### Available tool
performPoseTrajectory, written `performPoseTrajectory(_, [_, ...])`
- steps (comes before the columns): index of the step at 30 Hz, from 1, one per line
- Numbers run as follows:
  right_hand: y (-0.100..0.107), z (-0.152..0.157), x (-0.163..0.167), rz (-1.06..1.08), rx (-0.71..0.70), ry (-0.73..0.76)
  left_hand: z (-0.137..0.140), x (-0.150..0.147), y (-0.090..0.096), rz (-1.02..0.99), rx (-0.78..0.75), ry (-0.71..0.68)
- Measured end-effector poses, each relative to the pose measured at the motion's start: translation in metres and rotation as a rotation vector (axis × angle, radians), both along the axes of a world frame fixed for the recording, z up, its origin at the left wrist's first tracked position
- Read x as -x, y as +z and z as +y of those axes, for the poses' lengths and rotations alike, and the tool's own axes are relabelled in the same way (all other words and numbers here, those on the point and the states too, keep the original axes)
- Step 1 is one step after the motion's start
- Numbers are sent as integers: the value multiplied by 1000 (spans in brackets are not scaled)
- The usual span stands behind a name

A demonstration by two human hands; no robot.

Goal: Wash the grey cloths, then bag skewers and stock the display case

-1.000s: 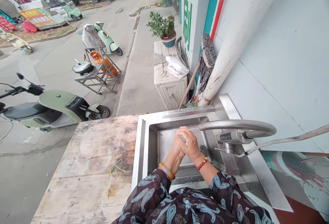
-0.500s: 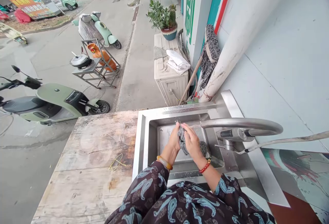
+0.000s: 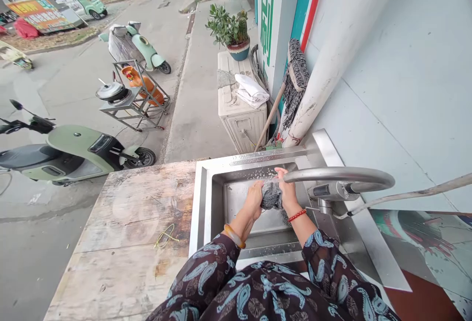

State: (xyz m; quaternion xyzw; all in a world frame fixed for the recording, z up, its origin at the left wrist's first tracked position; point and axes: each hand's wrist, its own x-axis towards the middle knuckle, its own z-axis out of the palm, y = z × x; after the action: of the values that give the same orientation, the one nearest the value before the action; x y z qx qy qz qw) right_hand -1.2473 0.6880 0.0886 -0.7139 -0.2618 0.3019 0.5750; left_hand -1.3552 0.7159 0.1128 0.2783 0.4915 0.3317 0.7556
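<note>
A wet grey cloth (image 3: 272, 195) is stretched between my two hands over the metal sink (image 3: 202, 203). My left hand (image 3: 254, 196) is closed on the cloth's left side. On its right side my right hand (image 3: 287, 191) grips it, close to the spout of the curved faucet (image 3: 342, 172). Water splashes in drops around the cloth and the fingertips. Partly hidden behind my right wrist, a dark steel wool scrubber (image 3: 285, 217) lies in the basin.
A worn wooden board (image 3: 125, 242) adjoins the sink on the left, with a thin yellow string (image 3: 165, 236) on it. Beyond the sink stand a white box-like unit (image 3: 241, 119), a mop (image 3: 297, 72) and a white pipe (image 3: 332, 70). A green scooter (image 3: 81, 149) is parked at left.
My hands have moved apart from being pressed together, and the cloth now spreads between them under the faucet. My right hand has shifted up towards the spout. Splashing has grown.
</note>
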Motion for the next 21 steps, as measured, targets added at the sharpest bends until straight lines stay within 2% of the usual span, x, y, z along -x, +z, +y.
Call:
performPoseTrajectory(4, [-9, -32, -12, -19, 75, -25, 16, 16, 20, -106, 177, 40])
performPoseTrajectory(6, [-4, -47, -6, -6, 73, 24, 15, 21, 24, -104, 154, 65])
performPoseTrajectory(8, [5, -57, 4, 55, 24, 138, 9, 21, 26, -88, 90, 67])
performPoseTrajectory(10, [12, -60, 15, 106, -34, 249, -2, 19, 28, -81, 69, 30])
performPoseTrajectory(12, [15, -57, 22, 86, -56, 285, -12, 17, 33, -90, 71, -36])
performPoseTrajectory(15, [11, -52, 20, 79, -10, 203, -18, 21, 41, -138, 75, -134])
performPoseTrajectory(17, [7, -51, 15, 219, 10, 117, -15, 29, 41, -178, 89, -171])
performPoseTrajectory(19, [6, -49, 10, 394, -21, 26, -12, 40, 35, -155, 108, -151])
performPoseTrajectory(21, [9, -47, 7, 455, -99, -31, -13, 50, 21, -57, 162, -152])
